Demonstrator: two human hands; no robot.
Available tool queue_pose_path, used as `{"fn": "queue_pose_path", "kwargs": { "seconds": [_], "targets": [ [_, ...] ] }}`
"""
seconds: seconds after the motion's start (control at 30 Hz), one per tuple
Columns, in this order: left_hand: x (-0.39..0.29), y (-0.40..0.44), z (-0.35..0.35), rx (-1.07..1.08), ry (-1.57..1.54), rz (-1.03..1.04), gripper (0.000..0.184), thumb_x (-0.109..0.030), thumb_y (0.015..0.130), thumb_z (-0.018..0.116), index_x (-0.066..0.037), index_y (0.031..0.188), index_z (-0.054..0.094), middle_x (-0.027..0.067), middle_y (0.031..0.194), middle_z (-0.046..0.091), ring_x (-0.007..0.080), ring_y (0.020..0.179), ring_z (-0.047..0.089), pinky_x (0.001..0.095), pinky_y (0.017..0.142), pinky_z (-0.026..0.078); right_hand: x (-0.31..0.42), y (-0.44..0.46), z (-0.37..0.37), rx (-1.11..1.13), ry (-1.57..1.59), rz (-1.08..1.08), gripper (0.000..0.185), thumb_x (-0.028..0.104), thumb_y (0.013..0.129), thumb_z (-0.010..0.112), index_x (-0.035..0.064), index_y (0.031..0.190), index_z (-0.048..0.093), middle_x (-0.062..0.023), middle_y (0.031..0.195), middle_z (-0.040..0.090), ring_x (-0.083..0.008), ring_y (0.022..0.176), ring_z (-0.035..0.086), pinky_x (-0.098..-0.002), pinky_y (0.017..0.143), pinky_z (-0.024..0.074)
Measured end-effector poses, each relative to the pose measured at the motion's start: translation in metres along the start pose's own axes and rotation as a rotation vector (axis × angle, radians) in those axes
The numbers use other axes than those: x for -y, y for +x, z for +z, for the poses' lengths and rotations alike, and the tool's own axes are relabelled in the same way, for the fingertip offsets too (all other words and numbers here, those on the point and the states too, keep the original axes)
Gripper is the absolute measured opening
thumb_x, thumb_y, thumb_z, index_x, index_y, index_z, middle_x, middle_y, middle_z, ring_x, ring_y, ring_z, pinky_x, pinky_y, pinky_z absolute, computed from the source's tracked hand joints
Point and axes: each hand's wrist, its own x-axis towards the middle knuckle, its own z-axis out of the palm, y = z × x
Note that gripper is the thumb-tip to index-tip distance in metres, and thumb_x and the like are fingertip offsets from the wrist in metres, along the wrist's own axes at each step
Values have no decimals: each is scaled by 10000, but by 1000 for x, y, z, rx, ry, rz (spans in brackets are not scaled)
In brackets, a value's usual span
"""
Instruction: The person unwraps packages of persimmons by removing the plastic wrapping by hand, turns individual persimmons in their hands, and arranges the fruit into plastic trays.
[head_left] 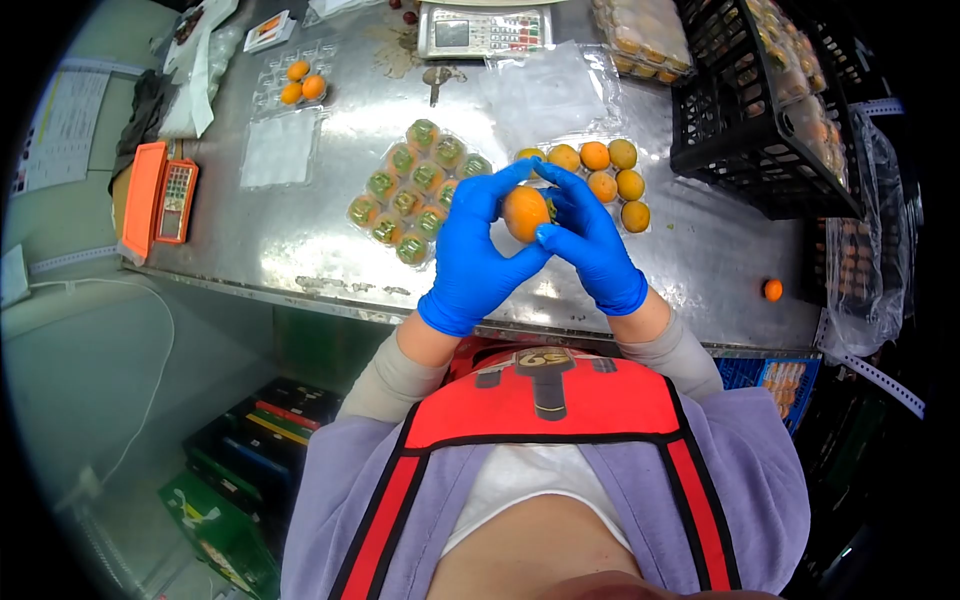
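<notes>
Shiny, scuffed metal worktop [690, 295]; smooth-skinned orange fruit [524, 214]; smooth gloves [468, 275]; glossy clear plastic tray [268, 88]; black plastic crate [715, 155]; matt cloth apron [470, 412]

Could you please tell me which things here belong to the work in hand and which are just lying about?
Seemingly part of the work:
held fruit
left hand and right hand, both on it
green-topped fruits
fruits just beyond the hands

Seemingly just lying about:
scale
orange keypad device
lone fruit at the right
</notes>
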Motion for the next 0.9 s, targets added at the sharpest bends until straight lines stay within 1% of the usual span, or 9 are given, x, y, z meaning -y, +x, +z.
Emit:
{"fn": "queue_pose_path", "kwargs": {
  "seconds": [0.17, 0.23, 0.37, 0.5, 0.6, 0.67, 0.77, 0.8, 0.9],
  "targets": [
    [1, 2, 1, 13, 76, -20, 644, -98, 665, 758, -67, 1258, 509, 78, 1035, 539, 172, 927, 579, 294, 805, 488, -14, 5, 2, -61, -36, 69, 412, 205, 891, 567, 30, 1256, 488, -60, 1070, 555, -119, 957, 533, -263, 844, 428],
    [-2, 4, 0, 26, 97, -32, 622, -203, 661, 777, -70, 1216, 533, 108, 972, 547, 228, 886, 589, 313, 740, 513, -9, 11, 6, -98, 21, 95, 379, 232, 913, 532, 31, 1234, 510, -50, 1057, 560, -108, 934, 531, -254, 825, 427],
    [-2, 6, -3, 40, 70, -65, 611, -215, 665, 775, -80, 1212, 539, 106, 970, 545, 223, 860, 594, 310, 728, 515, -10, 12, 3, -106, 113, 150, 367, 291, 960, 445, 37, 1208, 539, -35, 1045, 570, -98, 933, 530, -235, 809, 426],
    [3, 6, -4, 23, 26, -83, 619, -223, 658, 781, -88, 1212, 542, 102, 960, 544, 218, 862, 593, 308, 721, 513, -7, 13, 6, -100, 148, 167, 385, 318, 963, 438, 43, 1214, 536, -34, 1041, 571, -97, 930, 530, -238, 808, 426],
    [7, 6, -2, 23, 19, -80, 627, -228, 653, 786, -89, 1214, 542, 102, 961, 545, 219, 861, 592, 308, 715, 512, -5, 12, 7, -112, 170, 155, 371, 290, 952, 466, 44, 1223, 529, -42, 1027, 574, -98, 911, 534, -239, 794, 429],
    [10, 6, -1, 19, 13, -76, 631, -229, 651, 789, -91, 1215, 542, 102, 962, 545, 220, 859, 591, 308, 711, 511, -6, 12, 2, -34, -8, 171, 376, 247, 931, 510, 47, 1249, 507, -56, 1031, 575, -111, 921, 542, -241, 803, 432],
    [14, 8, 0, 42, 77, -60, 656, -236, 644, 797, -85, 1225, 533, 103, 966, 547, 230, 875, 587, 319, 733, 504, -14, 13, -13, -16, -8, 225, 396, 191, 909, 542, 44, 1271, 483, -68, 1035, 578, -131, 950, 551, -250, 828, 439],
    [21, 7, 1, 47, 135, -60, 662, -191, 656, 790, -75, 1248, 519, 103, 1007, 545, 219, 910, 580, 311, 766, 493, -19, 13, -17, -20, -8, 225, 396, 191, 909, 542, 44, 1271, 483, -68, 1035, 578, -131, 950, 551, -250, 828, 439],
    [47, 7, 8, 47, 250, -56, 681, -148, 660, 787, -62, 1271, 501, 111, 1059, 544, 220, 957, 569, 313, 811, 480, -32, 9, -34, -211, 10, 173, 409, 179, 906, 545, 39, 1282, 469, -71, 1037, 585, -137, 959, 558, -262, 842, 443]
  ]
}}
